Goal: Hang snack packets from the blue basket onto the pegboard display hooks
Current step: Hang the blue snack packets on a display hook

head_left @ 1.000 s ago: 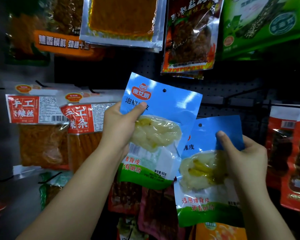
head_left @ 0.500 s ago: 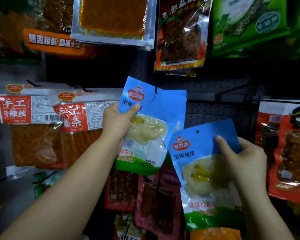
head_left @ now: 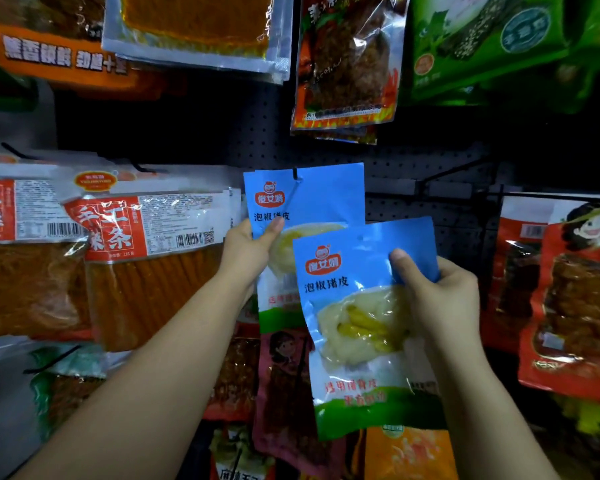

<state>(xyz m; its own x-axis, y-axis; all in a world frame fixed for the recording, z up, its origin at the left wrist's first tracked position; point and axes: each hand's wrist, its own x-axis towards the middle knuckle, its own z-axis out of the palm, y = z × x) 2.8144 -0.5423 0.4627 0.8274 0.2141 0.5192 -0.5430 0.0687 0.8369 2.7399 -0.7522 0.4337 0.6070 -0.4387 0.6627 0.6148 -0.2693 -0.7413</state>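
Observation:
Two blue snack packets with a clear window of pale pickled food are in front of the black pegboard (head_left: 413,168). The rear packet (head_left: 312,199) hangs with its hole on a black hook (head_left: 295,174); my left hand (head_left: 250,247) pinches its left edge, thumb on the front. The front packet (head_left: 361,327) is held lower and to the right, tilted, overlapping the rear one. My right hand (head_left: 437,292) grips its upper right side, thumb on the front. The blue basket is out of view.
Hanging packets surround the spot: red-labelled orange strips (head_left: 146,258) at left, a red spicy packet (head_left: 347,64) above, green packets (head_left: 492,43) upper right, red packets (head_left: 568,292) at right, pink ones (head_left: 284,382) below. A bare hook (head_left: 454,171) juts out right of the blue packets.
My left hand has raised its packet to the pegboard and its hole now sits on the hook. My right hand has brought the second packet up and leftward, overlapping the first.

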